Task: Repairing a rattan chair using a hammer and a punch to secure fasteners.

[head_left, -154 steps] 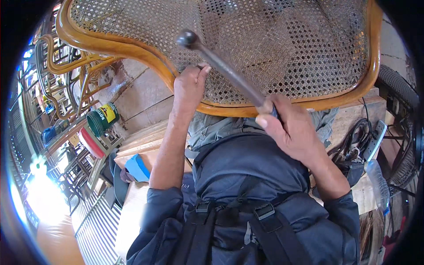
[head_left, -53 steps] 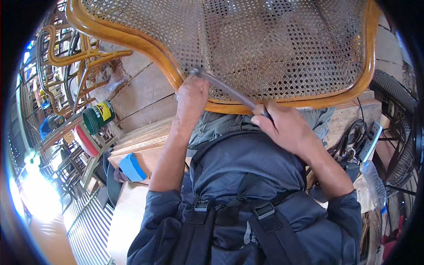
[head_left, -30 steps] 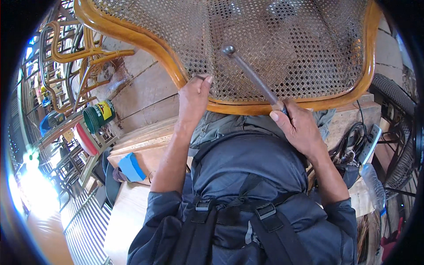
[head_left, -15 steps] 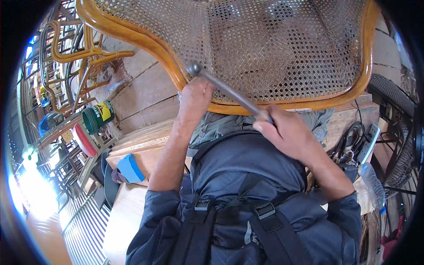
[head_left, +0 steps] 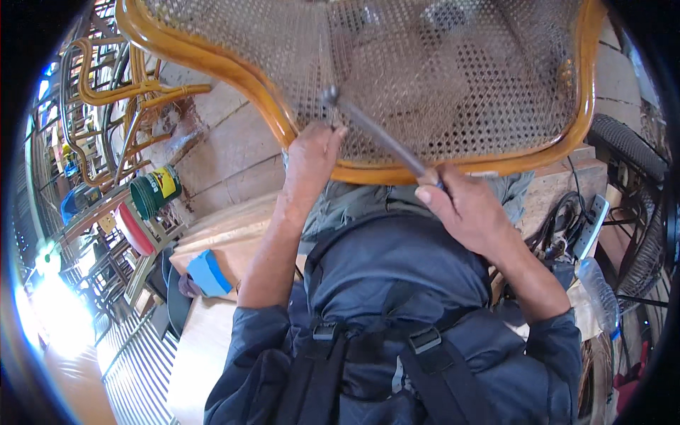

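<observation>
A woven cane panel (head_left: 425,92) in a glossy orange-brown rattan frame (head_left: 248,67) lies across my lap, most likely part of a chair. My right hand (head_left: 467,212) is closed round the handle of a hammer (head_left: 386,140) with a grey metal shaft. The hammer's rounded head is over the cane, just beyond my left fingertips. My left hand (head_left: 312,159) rests at the lower left bend of the frame, thumb and fingers pinched together against the edge of the weave. Whatever sits in that pinch is too small to make out.
On the left are curved rattan chair frames (head_left: 142,92), a green bucket (head_left: 146,195) and a red-and-white padded piece (head_left: 134,228). A blue block (head_left: 209,273) lies by my left elbow. To the right are a power strip (head_left: 591,227) with black cables and a clear plastic bottle (head_left: 598,294).
The hammer head has shifted right and slightly farther from me, away from my left fingers. My right hand has moved a little right with it. My left hand stays at the frame.
</observation>
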Available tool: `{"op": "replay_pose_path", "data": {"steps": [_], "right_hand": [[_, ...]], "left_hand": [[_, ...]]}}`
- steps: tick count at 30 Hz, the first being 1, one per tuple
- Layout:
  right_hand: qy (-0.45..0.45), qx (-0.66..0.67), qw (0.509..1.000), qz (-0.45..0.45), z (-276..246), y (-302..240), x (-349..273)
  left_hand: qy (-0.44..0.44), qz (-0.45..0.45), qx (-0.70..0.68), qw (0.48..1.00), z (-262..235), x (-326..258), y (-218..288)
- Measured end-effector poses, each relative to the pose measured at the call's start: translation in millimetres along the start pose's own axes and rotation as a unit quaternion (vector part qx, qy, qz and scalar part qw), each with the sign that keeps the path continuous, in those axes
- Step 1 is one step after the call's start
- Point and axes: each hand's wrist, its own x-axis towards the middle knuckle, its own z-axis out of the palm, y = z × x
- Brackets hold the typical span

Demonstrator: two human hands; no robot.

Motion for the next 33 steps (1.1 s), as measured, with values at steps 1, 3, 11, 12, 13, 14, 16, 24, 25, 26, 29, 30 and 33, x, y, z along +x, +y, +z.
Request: {"op": "replay_pose_path", "data": {"steps": [1, 3, 11, 12, 13, 14, 16, 24, 25, 26, 29, 30, 33], "right_hand": [[0.021, 0.046, 0.998, -0.036, -2.6, -4.9, -4.6], [0.047, 0.090, 0.992, -0.076, -2.4, -4.8, 0.2], [0.058, 0.049, 0.997, -0.009, -4.9, 9.3, 0.6], [0.076, 0.076, 0.994, -0.020, -4.1, 11.2, -2.5], [0.077, 0.077, 0.994, -0.019, -3.8, 13.1, -4.4], [0.066, 0.072, 0.995, -0.010, -3.7, 14.7, -5.5], [0.054, 0.067, 0.996, -0.002, -3.1, 15.2, -6.2], [0.051, 0.036, 0.998, -0.025, 1.1, 14.6, -5.6], [0.051, 0.036, 0.998, -0.025, -0.2, 12.5, -5.8], [0.046, 0.042, 0.997, -0.044, -2.5, 9.3, -6.4], [0.038, 0.066, 0.994, -0.078, -12.2, -7.9, -10.3], [0.036, 0.085, 0.991, -0.094, -14.2, -13.8, -11.9], [0.056, 0.103, 0.985, -0.124, -10.7, -19.0, -12.5]], "left_hand": [[-0.001, -0.002, 0.000, 1.000, 1.9, -2.9, -2.0], [0.038, 0.041, -0.045, 0.997, 6.3, 2.2, -7.4], [0.026, -0.191, -0.154, 0.969, -4.8, -2.4, 6.0], [0.039, -0.214, -0.200, 0.955, -4.1, -6.2, 3.0], [0.038, -0.213, -0.200, 0.956, -2.0, -7.1, 1.3], [0.028, -0.157, -0.152, 0.975, -0.8, -8.0, 0.0], [0.018, -0.101, -0.104, 0.989, -1.6, -8.0, -0.2], [-0.001, -0.100, -0.074, 0.992, -3.1, -5.1, 4.2], [0.000, -0.101, -0.074, 0.992, -3.5, -5.0, 4.4], [0.001, -0.079, -0.054, 0.995, -4.1, -5.2, 4.3], [0.014, -0.033, -0.059, 0.998, -0.9, -5.8, -1.7], [0.025, -0.009, -0.083, 0.996, 2.2, -6.3, -6.5], [-0.004, 0.044, -0.003, 0.999, 7.4, -6.5, -22.5]]}}
